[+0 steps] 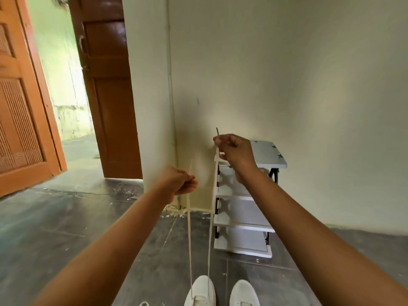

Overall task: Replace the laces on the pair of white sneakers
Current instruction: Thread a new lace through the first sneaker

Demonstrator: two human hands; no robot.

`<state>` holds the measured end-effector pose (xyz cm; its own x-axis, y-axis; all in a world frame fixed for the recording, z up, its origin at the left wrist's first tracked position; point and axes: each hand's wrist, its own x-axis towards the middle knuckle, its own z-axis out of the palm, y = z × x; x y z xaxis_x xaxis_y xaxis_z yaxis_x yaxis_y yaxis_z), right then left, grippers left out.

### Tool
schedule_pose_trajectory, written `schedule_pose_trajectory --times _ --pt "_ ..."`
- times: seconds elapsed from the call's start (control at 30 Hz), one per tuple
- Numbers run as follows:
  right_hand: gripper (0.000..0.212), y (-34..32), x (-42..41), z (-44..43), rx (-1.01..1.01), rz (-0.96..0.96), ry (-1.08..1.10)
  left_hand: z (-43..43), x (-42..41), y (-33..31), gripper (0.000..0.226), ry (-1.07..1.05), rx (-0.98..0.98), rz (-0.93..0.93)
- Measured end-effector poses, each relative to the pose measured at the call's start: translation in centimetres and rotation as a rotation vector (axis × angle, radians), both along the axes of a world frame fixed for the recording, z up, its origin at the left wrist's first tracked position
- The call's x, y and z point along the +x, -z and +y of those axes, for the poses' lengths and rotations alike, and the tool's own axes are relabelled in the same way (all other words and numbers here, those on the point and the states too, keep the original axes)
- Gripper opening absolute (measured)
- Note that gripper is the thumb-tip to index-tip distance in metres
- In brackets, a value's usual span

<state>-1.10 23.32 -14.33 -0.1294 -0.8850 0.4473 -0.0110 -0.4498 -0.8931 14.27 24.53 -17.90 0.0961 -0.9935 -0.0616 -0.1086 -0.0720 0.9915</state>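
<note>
Two white sneakers stand on the dark floor at the bottom edge, the left sneaker (201, 291) and the right sneaker (244, 293). A cream lace (189, 239) runs up from the left sneaker in two taut strands. My left hand (180, 181) pinches the left strand high above the shoe. My right hand (235, 151) is raised higher and pinches the right strand, whose dark tip sticks out above my fingers. A bit of another lace (143, 303) lies on the floor left of the shoes.
A white shoe rack (242, 219) with several shelves stands against the pale wall (287, 74) just beyond the sneakers. A brown door (106, 96) hangs open at the left, next to an orange door (19, 107). Debris lies in the wall corner.
</note>
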Motion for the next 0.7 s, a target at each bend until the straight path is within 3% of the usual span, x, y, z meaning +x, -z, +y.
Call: schedule_pose_trajectory --times 0.13,0.37,0.7 --pt "0.012 -2.0 -0.1 0.0 -0.043 -0.018 -0.022 -0.4 -0.2 0.7 0.012 -0.076 -0.173 -0.332" --pt "0.014 -1.9 0.9 -0.4 -0.018 -0.016 -0.057 -0.1 -1.5 -0.4 0.006 -0.075 -0.331 -0.128" --pt "0.015 -2.1 1.4 -0.7 -0.017 0.008 -0.071 -0.2 -1.4 -0.9 0.011 -0.058 -0.480 -0.316"
